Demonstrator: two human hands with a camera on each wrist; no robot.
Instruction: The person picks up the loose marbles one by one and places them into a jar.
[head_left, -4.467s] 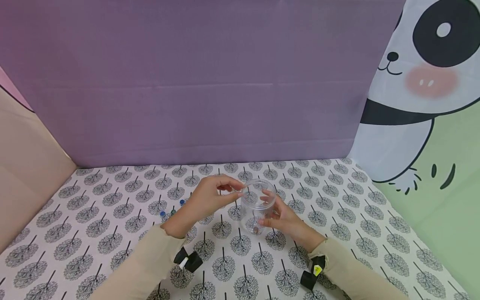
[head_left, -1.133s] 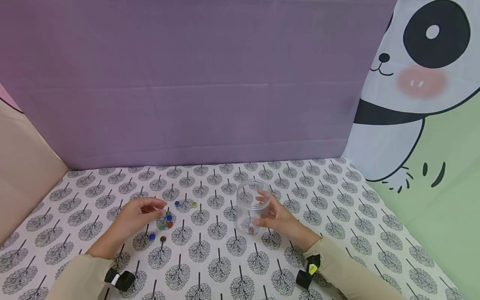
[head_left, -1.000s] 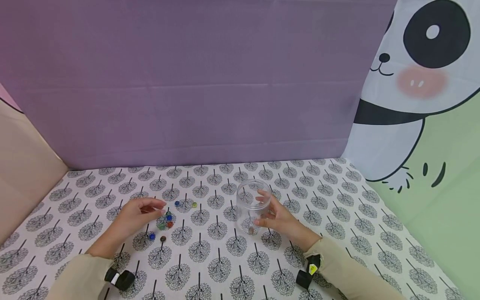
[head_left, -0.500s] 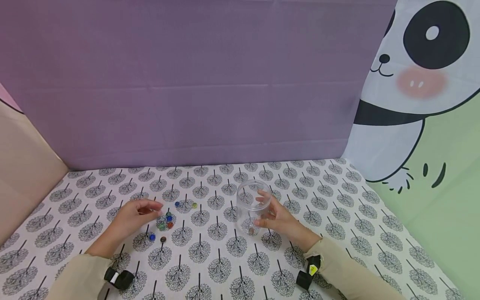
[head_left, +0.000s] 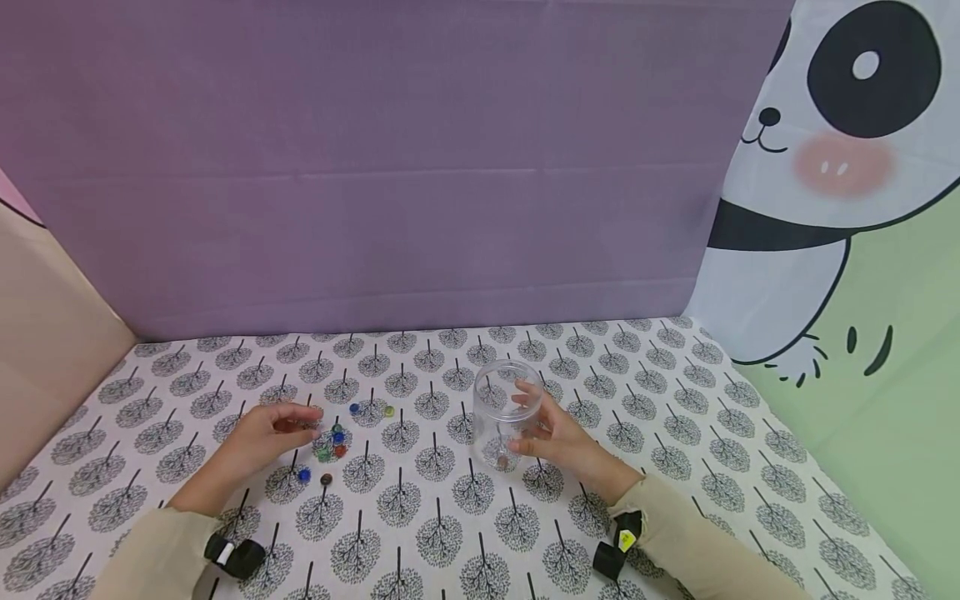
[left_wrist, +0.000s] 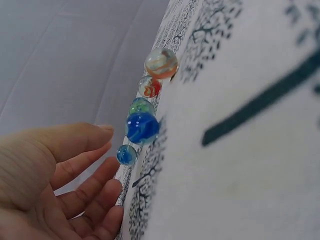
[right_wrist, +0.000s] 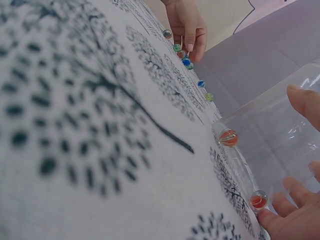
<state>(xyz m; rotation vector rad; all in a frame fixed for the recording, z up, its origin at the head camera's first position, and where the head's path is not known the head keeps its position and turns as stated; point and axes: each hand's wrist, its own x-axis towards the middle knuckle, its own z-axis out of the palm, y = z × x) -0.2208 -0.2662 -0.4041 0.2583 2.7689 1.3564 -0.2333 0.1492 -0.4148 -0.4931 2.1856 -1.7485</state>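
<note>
My left hand (head_left: 266, 437) hovers at the left edge of a loose group of glass marbles on the cloth. In the left wrist view its thumb and fingers are apart with nothing held, close to a blue marble (left_wrist: 142, 128) and a smaller-looking blue one (left_wrist: 126, 155). A red marble (head_left: 340, 450) and a dark brown one (head_left: 326, 479) lie nearby. My right hand (head_left: 558, 442) grips the side of a clear, open-topped jar (head_left: 491, 421) standing upright. In the right wrist view, orange-streaked marbles (right_wrist: 228, 137) show low inside the jar wall.
A yellow-green marble (head_left: 389, 411) and a blue marble (head_left: 355, 408) lie apart from the group, towards the jar. The white cloth (head_left: 420, 533) has a tree print. A purple backdrop (head_left: 420, 208) rises behind the table, with a panda print (head_left: 847, 150) at right.
My left hand was at the jar's rim earlier and moved left to the marbles. Over the last second its fingertips drew slightly left. My right hand keeps its grip on the jar.
</note>
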